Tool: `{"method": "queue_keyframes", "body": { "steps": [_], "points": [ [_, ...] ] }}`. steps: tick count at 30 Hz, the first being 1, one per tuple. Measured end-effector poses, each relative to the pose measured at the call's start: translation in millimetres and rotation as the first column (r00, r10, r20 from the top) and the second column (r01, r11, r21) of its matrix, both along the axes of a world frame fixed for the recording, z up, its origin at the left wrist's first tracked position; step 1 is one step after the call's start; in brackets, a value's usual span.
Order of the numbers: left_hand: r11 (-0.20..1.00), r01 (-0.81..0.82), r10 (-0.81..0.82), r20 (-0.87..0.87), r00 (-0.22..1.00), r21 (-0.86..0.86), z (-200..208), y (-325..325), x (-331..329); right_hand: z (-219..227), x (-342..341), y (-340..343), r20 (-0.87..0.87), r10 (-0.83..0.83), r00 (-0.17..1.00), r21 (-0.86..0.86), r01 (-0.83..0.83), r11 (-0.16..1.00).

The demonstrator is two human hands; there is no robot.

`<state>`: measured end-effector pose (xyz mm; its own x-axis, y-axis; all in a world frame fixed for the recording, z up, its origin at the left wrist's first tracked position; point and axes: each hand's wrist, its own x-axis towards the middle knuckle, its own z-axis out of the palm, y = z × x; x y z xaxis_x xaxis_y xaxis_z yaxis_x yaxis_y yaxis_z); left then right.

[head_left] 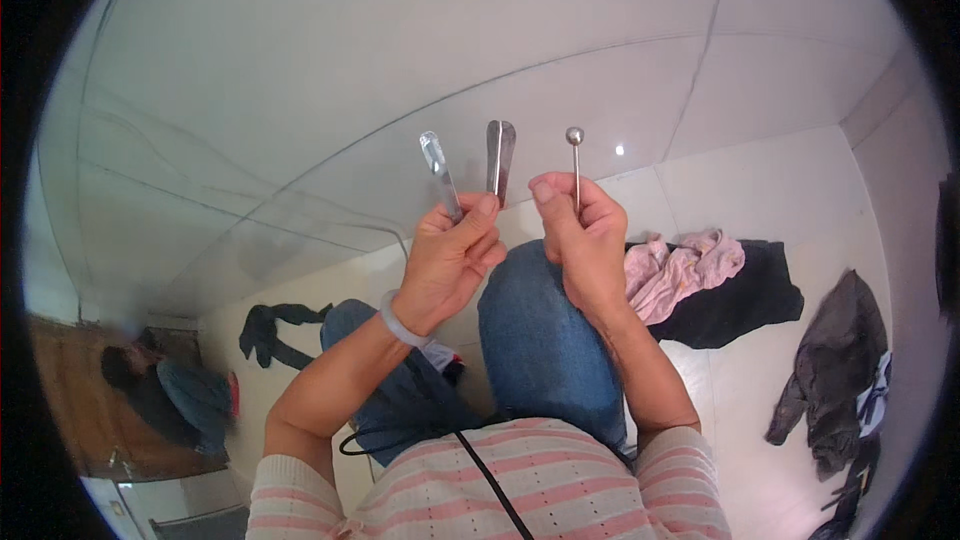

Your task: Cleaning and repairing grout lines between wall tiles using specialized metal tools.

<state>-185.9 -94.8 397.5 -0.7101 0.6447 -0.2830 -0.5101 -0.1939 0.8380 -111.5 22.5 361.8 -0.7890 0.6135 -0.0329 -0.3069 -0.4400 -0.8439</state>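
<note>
Both hands are raised in front of a glossy tiled wall, above my knees. My left hand [455, 255] pinches two flat metal cutlery-like handles with rounded ends, spread apart like a V. One is the shiny left handle [437, 165]; the other is the darker right handle [501, 152]. Their lower ends are hidden in my fingers. My right hand [585, 230] is closed around a thin metal rod [577, 170] with a small round ball at its upper end. The rod stands almost upright, its lower part hidden by the hand. A gap separates the two hands.
A pink cloth [690, 270] and a black garment [745, 290] lie on the floor beside my right knee. Farther right is a dark grey jacket [835, 370]. Dark cloth [275, 330] lies at left. A black cord [490, 480] crosses my striped top.
</note>
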Motion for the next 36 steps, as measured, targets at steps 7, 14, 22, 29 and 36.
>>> {"method": "queue_keyframes", "body": {
  "steps": [7, 14, 22, 29, 36],
  "points": [
    [0.992, 0.072, -0.079, 0.068, 0.995, 0.1, -6, 3, 3, 12, 1, -8, -0.037, -0.004, 0.999, -0.016, 0.004, 1.0],
    [0.973, 0.112, -0.125, 0.051, 0.991, 0.202, -11, -7, 5, 18, -4, -21, -0.018, 0.067, 0.998, -0.034, -0.068, 0.997],
    [0.959, 0.134, -0.143, 0.02, 0.99, 0.249, -10, -18, 4, 15, -3, -14, -0.123, 0.113, 0.986, -0.15, -0.131, 0.98],
    [0.916, 0.173, -0.21, 0.065, 0.976, 0.363, -12, -23, 6, 11, -12, -20, -0.01, 0.172, 0.985, -0.111, -0.172, 0.979],
    [0.897, 0.204, -0.236, 0.035, 0.971, 0.393, -18, -26, 10, 25, -13, -28, -0.104, 0.354, 0.93, -0.172, -0.367, 0.914]
  ]
}}
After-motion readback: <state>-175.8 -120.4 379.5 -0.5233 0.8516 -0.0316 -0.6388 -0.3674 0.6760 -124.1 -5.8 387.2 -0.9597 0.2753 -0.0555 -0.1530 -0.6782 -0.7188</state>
